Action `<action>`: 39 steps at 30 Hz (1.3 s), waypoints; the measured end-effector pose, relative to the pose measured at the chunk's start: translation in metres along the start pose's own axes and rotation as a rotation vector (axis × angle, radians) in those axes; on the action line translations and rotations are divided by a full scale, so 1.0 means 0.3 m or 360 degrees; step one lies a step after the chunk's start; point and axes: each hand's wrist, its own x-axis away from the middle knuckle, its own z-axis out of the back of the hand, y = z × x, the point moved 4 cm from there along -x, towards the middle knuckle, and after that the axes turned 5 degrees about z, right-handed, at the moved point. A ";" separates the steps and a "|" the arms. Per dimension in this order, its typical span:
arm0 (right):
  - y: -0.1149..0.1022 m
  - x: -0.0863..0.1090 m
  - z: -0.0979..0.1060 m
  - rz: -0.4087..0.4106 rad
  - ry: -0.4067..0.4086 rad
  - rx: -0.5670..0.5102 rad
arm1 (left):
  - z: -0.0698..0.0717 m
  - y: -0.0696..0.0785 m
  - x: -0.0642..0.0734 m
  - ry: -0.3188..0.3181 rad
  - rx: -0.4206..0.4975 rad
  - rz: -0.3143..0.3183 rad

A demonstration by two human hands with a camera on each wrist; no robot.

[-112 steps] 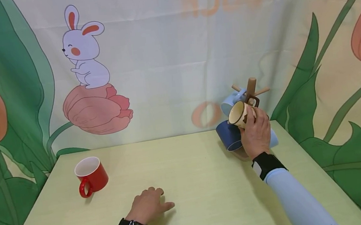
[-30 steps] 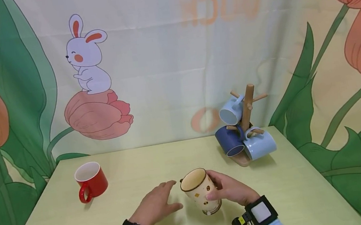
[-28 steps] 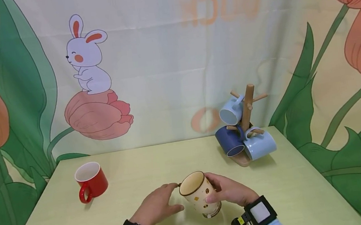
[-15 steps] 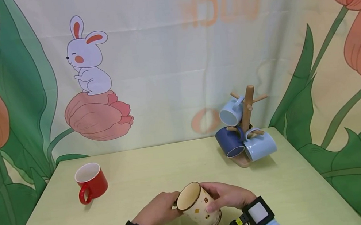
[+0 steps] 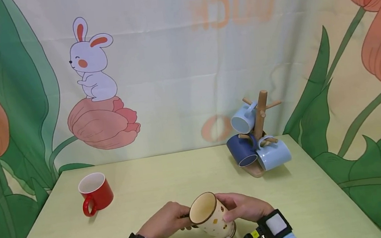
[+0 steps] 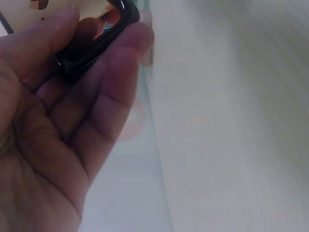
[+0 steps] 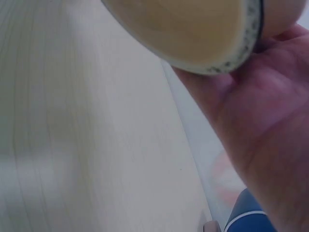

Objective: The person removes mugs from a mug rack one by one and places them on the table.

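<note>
A cream mug [image 5: 212,217] with a dark rim and small brown and gold motifs is held tilted near the table's front, its mouth facing up and left. My right hand [image 5: 246,206] grips its body from the right, thumb on the near side. On the other side, my left hand [image 5: 166,220] holds the dark handle [image 6: 91,53], its fingers curled round it in the left wrist view. From the right wrist camera, the underside of the mug [image 7: 193,29] shows beside the palm [image 7: 275,106].
On the left of the table [image 5: 141,186] stands a red mug [image 5: 97,192], white inside. A wooden mug tree [image 5: 259,117] at the back right carries a dark blue mug [image 5: 242,151] and two light blue mugs, one upper [image 5: 243,119], one lower [image 5: 275,154]. A printed curtain [image 5: 165,79] hangs behind.
The cream mug came off the mug tree in my right hand to the front of the table. My left hand moved to it and took hold of its handle.
</note>
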 end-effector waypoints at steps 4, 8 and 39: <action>-0.002 0.013 0.016 0.0005 0.0083 0.0065 | 0.004 0.004 0.003 -0.0003 0.0118 0.0012; -0.011 0.019 0.031 -0.0036 0.0210 0.0147 | 0.010 -0.003 0.005 0.0014 0.0197 0.0059; -0.048 0.042 0.052 -0.0837 0.1046 0.2029 | 0.157 -0.106 0.056 0.0826 -0.0353 0.0655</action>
